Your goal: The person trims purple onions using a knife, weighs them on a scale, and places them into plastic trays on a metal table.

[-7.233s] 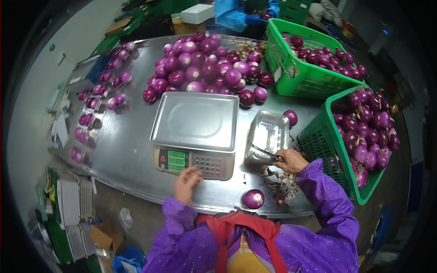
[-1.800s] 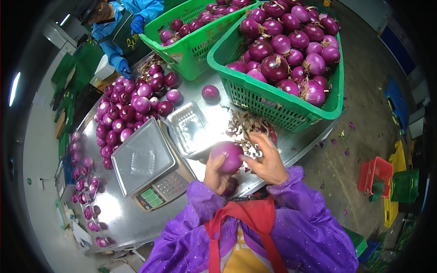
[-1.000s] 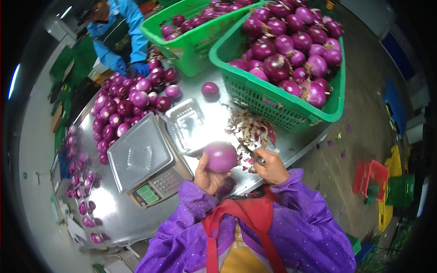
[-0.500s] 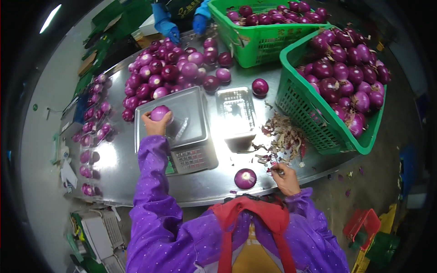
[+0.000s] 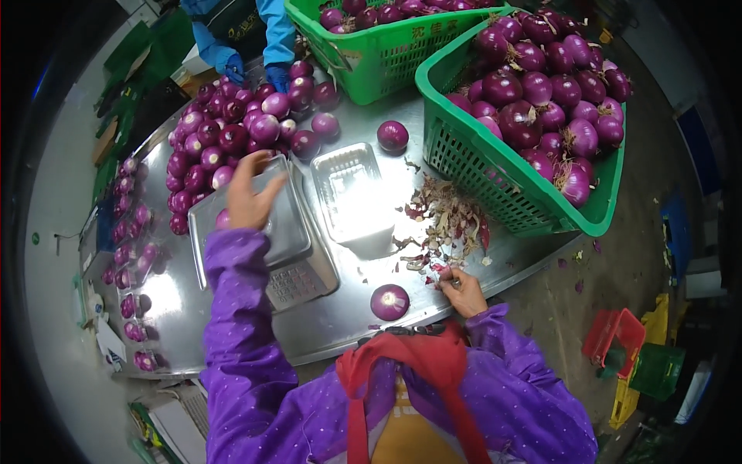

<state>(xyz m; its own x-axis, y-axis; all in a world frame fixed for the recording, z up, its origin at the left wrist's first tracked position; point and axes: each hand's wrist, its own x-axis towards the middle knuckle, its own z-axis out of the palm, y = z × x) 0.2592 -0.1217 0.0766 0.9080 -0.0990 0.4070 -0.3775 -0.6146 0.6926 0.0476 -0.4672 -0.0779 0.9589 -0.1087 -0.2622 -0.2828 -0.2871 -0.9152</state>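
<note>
My left hand (image 5: 253, 197) is over the steel pan of the scale (image 5: 294, 232), fingers apart and holding nothing. A red onion (image 5: 223, 219) on the pan is mostly hidden behind it. My right hand (image 5: 465, 294) is closed on a small knife (image 5: 453, 282), barely visible, at the lower edge of a pile of dry peelings (image 5: 444, 213). A lone onion (image 5: 389, 302) lies near the table's front edge. An empty clear plastic tray (image 5: 340, 178) stands just right of the scale, with another onion (image 5: 393, 136) beyond it.
A heap of onions (image 5: 232, 124) lies behind the scale. Two green crates (image 5: 479, 185) of onions stand at the right and back. A co-worker's blue-gloved hands (image 5: 278, 75) are at the heap. Packed onions (image 5: 131, 305) line the left edge (image 5: 193, 332) of the steel table.
My left hand held an onion low before me, carried it left onto the scale pan and has now let go. My right hand moved slightly right with the knife. The view has shifted.
</note>
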